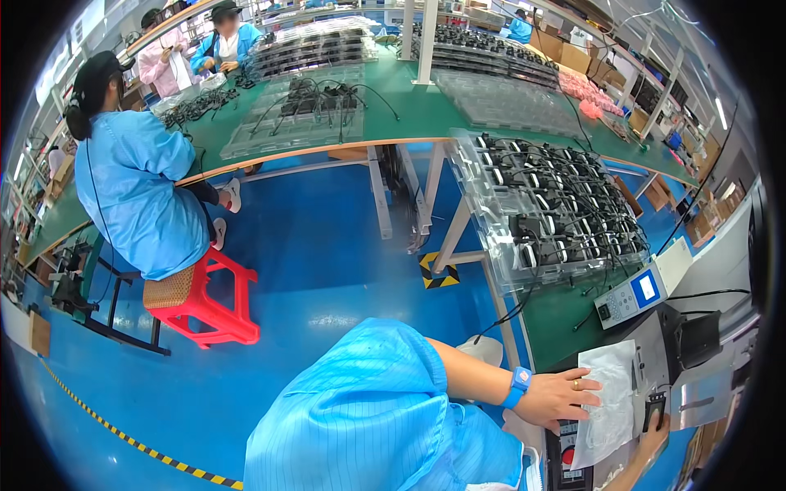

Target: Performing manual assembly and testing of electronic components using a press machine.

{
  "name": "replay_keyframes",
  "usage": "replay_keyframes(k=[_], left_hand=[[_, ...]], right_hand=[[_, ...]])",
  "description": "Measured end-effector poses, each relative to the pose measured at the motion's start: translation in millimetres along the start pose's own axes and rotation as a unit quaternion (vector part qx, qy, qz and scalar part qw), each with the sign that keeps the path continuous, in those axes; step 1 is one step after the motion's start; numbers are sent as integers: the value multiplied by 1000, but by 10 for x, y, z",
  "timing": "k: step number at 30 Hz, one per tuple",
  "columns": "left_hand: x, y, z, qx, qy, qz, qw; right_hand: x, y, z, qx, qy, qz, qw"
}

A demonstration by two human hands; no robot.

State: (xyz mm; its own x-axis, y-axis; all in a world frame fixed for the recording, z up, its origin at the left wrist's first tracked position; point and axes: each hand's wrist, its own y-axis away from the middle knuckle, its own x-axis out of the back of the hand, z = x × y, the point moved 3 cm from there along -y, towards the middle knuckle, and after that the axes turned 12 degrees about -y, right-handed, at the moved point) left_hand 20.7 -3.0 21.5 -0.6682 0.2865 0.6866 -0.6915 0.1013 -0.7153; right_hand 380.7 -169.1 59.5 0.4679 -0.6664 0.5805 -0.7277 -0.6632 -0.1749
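Note:
My left hand point(558, 398), with a blue strap on its wrist and a ring, lies with fingers stretched out over the edge of a white sheet point(607, 393). That sheet, cloth or paper, covers part of a dark machine. At the lower right, my right hand point(652, 440) has its fingertips around a small black adapter-like piece point(655, 405), beside a metal plate point(700, 403) on the machine. Most of the right palm is out of sight. Below the left hand, a red button point(568, 455) shows at the sheet's edge.
A clear tray point(483, 204) of black adapters with cables stands ahead on the green bench. Right of it sits a grey tester point(639, 290) with a lit screen. A co-worker in blue point(143, 188) sits on a red stool point(225, 299) at left. More stacked trays point(508, 102) line the far bench.

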Motion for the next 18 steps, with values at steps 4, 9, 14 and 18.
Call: replay_keyframes(k=[4, 9, 14, 18], left_hand=[[171, 30, 181, -36, -21, 68, 997], [609, -315, 469, -84, 45, 192, 977], [999, -496, 641, -81, 100, -2, 992], [1019, -421, 717, -33, 143, -128, 981]], right_hand=[[-359, 714, -429, 191, 70, 120, 972], [-879, 1512, -1236, 316, 70, -200, 925], [-1062, 1956, -1710, 317, -38, -231, 919], [-1057, 1977, -1824, 274, -126, -269, 915]])
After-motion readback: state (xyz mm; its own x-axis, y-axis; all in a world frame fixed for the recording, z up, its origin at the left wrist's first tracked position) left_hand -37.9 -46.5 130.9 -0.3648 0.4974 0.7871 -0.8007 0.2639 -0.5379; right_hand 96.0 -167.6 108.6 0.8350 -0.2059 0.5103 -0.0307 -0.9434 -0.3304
